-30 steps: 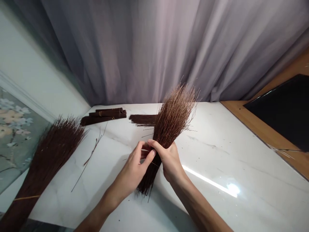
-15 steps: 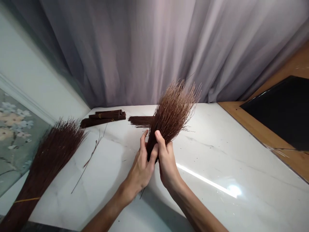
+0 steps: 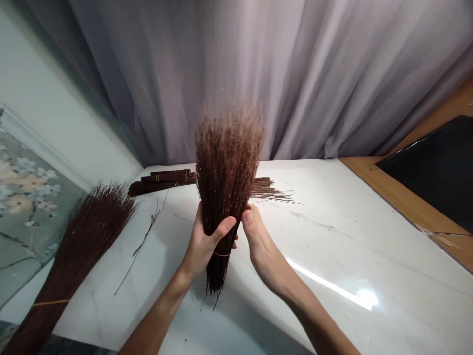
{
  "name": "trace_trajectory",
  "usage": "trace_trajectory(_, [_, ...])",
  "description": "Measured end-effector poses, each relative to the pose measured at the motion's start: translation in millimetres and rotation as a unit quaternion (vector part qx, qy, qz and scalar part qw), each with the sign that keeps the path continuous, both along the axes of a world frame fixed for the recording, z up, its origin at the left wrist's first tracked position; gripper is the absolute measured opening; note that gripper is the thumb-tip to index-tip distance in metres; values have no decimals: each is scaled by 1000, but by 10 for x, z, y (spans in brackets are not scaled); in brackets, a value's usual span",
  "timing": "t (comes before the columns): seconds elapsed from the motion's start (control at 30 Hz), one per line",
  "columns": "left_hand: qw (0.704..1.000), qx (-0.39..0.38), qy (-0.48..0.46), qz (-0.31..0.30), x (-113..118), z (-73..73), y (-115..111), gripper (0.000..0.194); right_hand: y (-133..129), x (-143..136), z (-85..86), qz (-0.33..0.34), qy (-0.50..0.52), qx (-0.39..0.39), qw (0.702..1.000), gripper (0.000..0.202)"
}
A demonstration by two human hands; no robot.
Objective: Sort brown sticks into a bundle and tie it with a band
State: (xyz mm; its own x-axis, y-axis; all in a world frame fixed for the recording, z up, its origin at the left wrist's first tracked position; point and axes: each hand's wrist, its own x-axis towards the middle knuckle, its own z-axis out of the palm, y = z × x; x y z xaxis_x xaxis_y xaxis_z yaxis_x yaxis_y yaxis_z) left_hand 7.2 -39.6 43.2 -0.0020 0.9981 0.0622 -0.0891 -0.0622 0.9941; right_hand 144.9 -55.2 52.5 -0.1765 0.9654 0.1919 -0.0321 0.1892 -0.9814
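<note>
A thick bundle of thin dark brown twigs (image 3: pixel 229 172) stands nearly upright in front of me, its fanned, lighter tips at the top blurred. A yellow band circles its narrow lower part, and one loose twig pokes out below. My left hand (image 3: pixel 201 246) is closed around the bundle just above the band, thumb across the front. At the right edge of the bundle, my right hand (image 3: pixel 260 241) has its thumb and forefinger close together against the twigs; its other fingers are mostly hidden.
A larger banded twig bundle (image 3: pixel 84 241) lies at the left. Short tied bundles (image 3: pixel 166 177) sit at the back, with loose twigs (image 3: pixel 268 187) behind the held bundle. A few thin twigs (image 3: pixel 146 236) lie on the white table (image 3: pixel 332 207). A grey curtain (image 3: pixel 166 84) hangs behind.
The held bundle has swung from leaning right to nearly upright and moved left, exposing its yellow band. My left thumb now lies across its front, while my right hand has shifted to its right edge.
</note>
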Motion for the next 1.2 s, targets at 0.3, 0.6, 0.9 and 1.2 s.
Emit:
trace_trajectory(0.3, [964, -78, -196, -160, -157, 4, -25, 53, -216, 318, -157, -78, -176, 339, 921, 21])
trace_trajectory(0.6, [884, -177, -349, -257, -131, -73, -51, 56, -469, 114, -533, -110, -219, 416, 875, 52])
trace_trajectory(0.9, [886, -191, -347, -242, -71, -102, -64, 54, -451, 163, -457, -129, -301, 541, 774, 38])
trace_trajectory(1.2, [925, -212, -256, -186, -39, -120, -159, 55, -276, 281, -342, -200, -365, 509, 754, 27])
